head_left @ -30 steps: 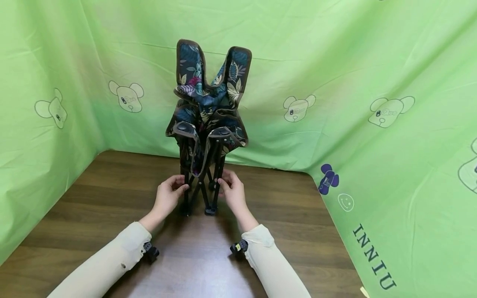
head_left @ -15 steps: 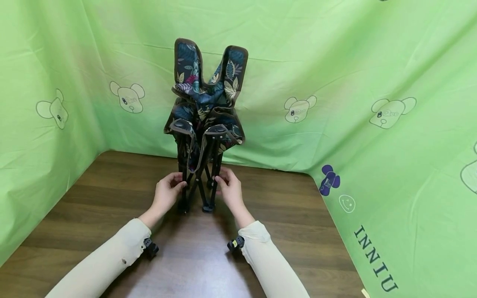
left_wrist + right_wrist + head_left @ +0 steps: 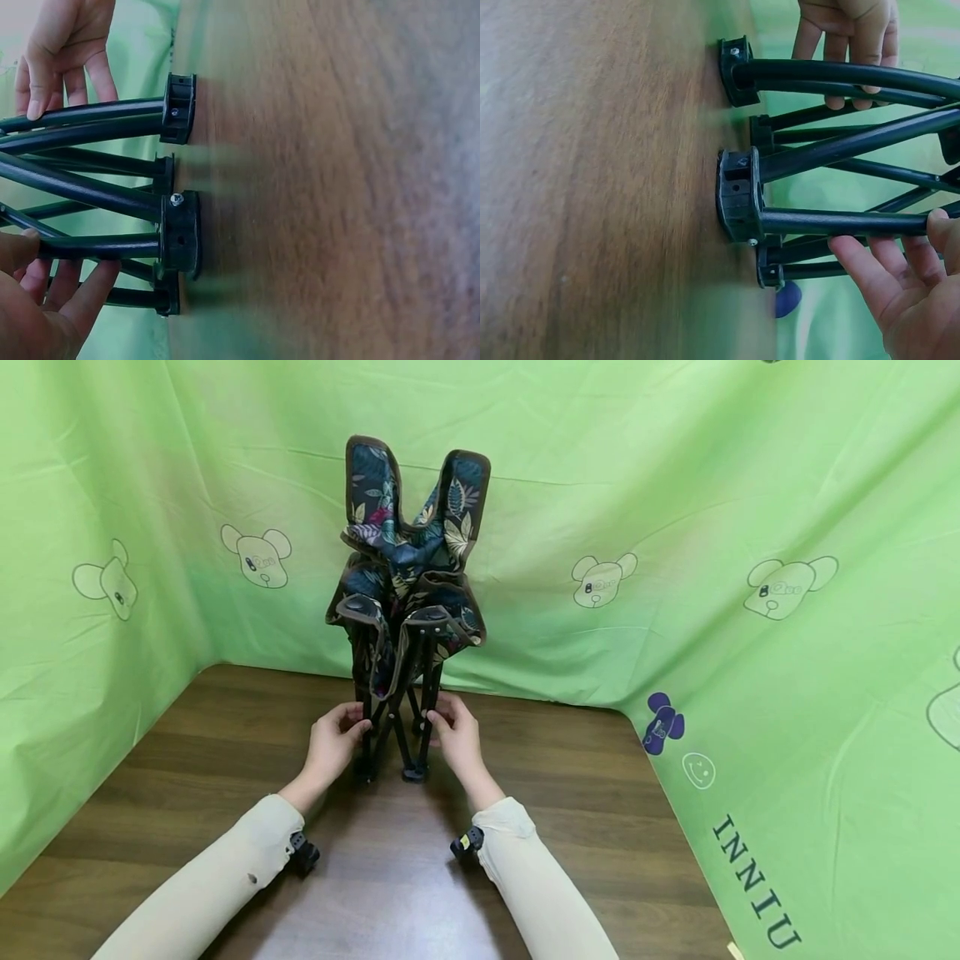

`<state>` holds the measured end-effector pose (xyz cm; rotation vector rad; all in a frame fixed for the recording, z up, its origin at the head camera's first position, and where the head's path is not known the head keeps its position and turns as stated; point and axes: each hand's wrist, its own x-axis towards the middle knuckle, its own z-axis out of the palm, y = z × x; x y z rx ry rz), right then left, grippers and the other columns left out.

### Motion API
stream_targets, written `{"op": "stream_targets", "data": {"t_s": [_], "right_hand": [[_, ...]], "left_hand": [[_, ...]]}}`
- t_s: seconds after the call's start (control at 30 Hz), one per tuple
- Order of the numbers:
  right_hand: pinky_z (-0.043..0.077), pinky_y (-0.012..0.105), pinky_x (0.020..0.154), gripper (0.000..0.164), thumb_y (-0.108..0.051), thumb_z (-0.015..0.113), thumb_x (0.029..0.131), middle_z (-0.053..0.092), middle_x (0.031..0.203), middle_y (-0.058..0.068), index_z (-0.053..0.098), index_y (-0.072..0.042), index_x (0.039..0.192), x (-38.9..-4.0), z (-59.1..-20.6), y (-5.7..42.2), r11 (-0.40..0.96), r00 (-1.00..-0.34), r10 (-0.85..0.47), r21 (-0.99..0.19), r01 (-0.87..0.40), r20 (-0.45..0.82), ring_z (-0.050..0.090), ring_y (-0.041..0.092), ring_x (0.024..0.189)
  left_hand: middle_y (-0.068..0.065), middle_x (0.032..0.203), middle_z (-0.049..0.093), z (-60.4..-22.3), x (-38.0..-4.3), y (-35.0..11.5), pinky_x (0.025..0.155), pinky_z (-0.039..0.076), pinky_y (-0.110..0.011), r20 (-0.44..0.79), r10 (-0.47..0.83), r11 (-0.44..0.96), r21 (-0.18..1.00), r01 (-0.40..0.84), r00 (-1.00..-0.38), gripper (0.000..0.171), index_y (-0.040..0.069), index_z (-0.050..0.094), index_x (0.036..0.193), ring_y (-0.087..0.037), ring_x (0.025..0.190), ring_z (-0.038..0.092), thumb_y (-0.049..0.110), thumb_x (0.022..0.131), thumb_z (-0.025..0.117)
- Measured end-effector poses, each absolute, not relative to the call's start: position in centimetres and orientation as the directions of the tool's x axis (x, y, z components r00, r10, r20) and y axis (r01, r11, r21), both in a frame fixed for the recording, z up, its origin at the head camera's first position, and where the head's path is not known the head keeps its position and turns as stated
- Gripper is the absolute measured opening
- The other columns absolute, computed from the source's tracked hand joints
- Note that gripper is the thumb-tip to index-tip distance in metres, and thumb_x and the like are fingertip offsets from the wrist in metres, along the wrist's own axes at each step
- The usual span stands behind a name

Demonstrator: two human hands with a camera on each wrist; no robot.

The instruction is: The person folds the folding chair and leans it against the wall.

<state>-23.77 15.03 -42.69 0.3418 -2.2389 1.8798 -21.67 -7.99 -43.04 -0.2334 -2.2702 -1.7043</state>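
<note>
A small folding chair [image 3: 412, 558] with dark leaf-and-flower fabric stands upright, mostly folded, in the head view. Its black tube legs cross below the bunched fabric. My left hand [image 3: 332, 745] holds the left front leg low down, thumb in front and fingers behind. On the opposite side, my right hand [image 3: 459, 742] pinches the right front leg at about the same height. In the left wrist view, the plastic feet [image 3: 180, 236] meet the tabletop. The right wrist view shows the thumb and fingers of the right hand on one leg tube [image 3: 840, 222].
The wooden table [image 3: 375, 877] carries the chair near its back edge. Green cloth [image 3: 562, 510] printed with mouse faces hangs close behind and on both sides. Small black wrist cameras [image 3: 303, 853] sit at both cuffs.
The chair has shifted slightly left and away from me, with both hands moving along on its legs. It stays folded about as much as before.
</note>
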Motion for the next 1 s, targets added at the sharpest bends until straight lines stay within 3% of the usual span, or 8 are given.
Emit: {"op": "stream_targets", "data": {"t_s": [0.17, 0.53, 0.77, 1.0], "right_hand": [[0.062, 0.06, 0.067, 0.032, -0.007, 0.064, 0.101, 0.075, 0.106, 0.019, 0.061, -0.009, 0.133, -23.71, -42.7, 14.88, 0.165, -0.955, -0.043, -0.941, -0.296, 0.293, 0.076, 0.036, 0.088], [0.059, 0.065, 0.07, 0.03, -0.006, 0.065, 0.101, 0.075, 0.106, 0.02, 0.062, -0.008, 0.131, -23.67, -42.61, 14.93, 0.155, -0.958, -0.032, -0.945, -0.286, 0.285, 0.076, 0.036, 0.089], [0.058, 0.067, 0.071, 0.03, -0.005, 0.063, 0.101, 0.075, 0.107, 0.022, 0.062, -0.005, 0.131, -23.42, -42.51, 14.99, 0.132, -0.953, -0.038, -0.943, -0.304, 0.302, 0.074, 0.045, 0.092], [0.063, 0.057, 0.067, 0.029, -0.004, 0.063, 0.101, 0.075, 0.106, 0.022, 0.061, -0.004, 0.13, -23.43, -42.61, 14.62, 0.14, -0.959, -0.03, -0.949, -0.282, 0.281, 0.073, 0.047, 0.094]], "left_hand": [[-0.022, 0.105, 0.073, -43.18, -21.63, -8.06, 0.066, 0.064, -0.033, 0.338, -0.047, 0.287, 0.906, 0.311, -0.94, 0.027, -0.004, 0.068, 0.122, -0.026, 0.088, 0.072, 0.001, 0.096, 0.07], [-0.025, 0.108, 0.073, -43.24, -21.49, -7.74, 0.063, 0.058, -0.017, 0.346, -0.054, 0.296, 0.901, 0.316, -0.937, 0.027, -0.006, 0.067, 0.123, -0.037, 0.09, 0.072, 0.004, 0.098, 0.069], [-0.024, 0.109, 0.072, -42.97, -21.28, -7.4, 0.063, 0.059, -0.019, 0.341, -0.067, 0.331, 0.894, 0.302, -0.938, 0.027, -0.005, 0.067, 0.124, -0.038, 0.092, 0.072, 0.005, 0.099, 0.068], [-0.022, 0.108, 0.072, -43.14, -21.16, -7.35, 0.061, 0.057, -0.018, 0.342, -0.088, 0.375, 0.881, 0.287, -0.936, 0.027, -0.004, 0.068, 0.124, -0.033, 0.088, 0.071, 0.007, 0.099, 0.068]]}}
